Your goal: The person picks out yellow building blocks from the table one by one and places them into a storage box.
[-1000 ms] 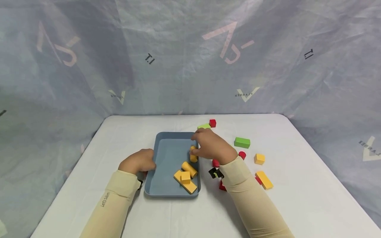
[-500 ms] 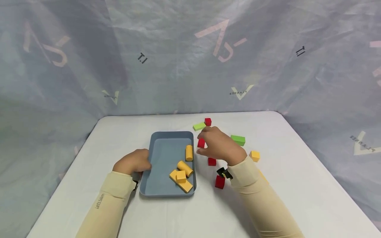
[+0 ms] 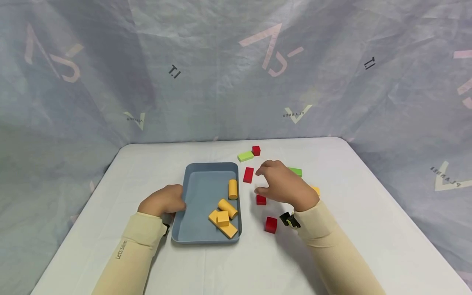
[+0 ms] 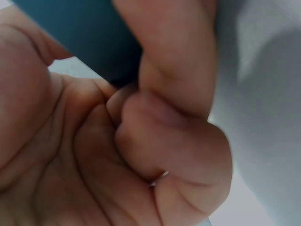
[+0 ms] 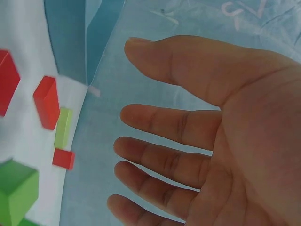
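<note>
My left hand [image 3: 164,200] grips the left wall of a blue-grey tray [image 3: 200,188]; in the left wrist view its fingers curl round the tray wall [image 4: 94,37]. Inside the tray are two yellow cylinders, one upper [image 3: 232,189] and one lower [image 3: 227,208], and a yellow cube [image 3: 223,218] on a long yellow block [image 3: 228,230]. Right of the tray, my right hand [image 3: 285,184] hovers over the table, thumb and fingers spread with nothing between them. A flat red block [image 3: 248,175] lies just left of its fingertips, and another red block [image 3: 261,200] shows below its thumb.
A red cube [image 3: 271,225] sits near the right wrist. Farther back are a light green block [image 3: 245,156] and a small red cube [image 3: 256,150]. The right hand partly hides a green block [image 3: 295,171] and a yellow block [image 3: 316,190]. A grey cloth [image 3: 221,82] hangs behind the table.
My right hand has let go of the upper yellow cylinder, which stays in the tray, and has moved right over the loose blocks. My left hand stays on the tray. The head view has shifted slightly.
</note>
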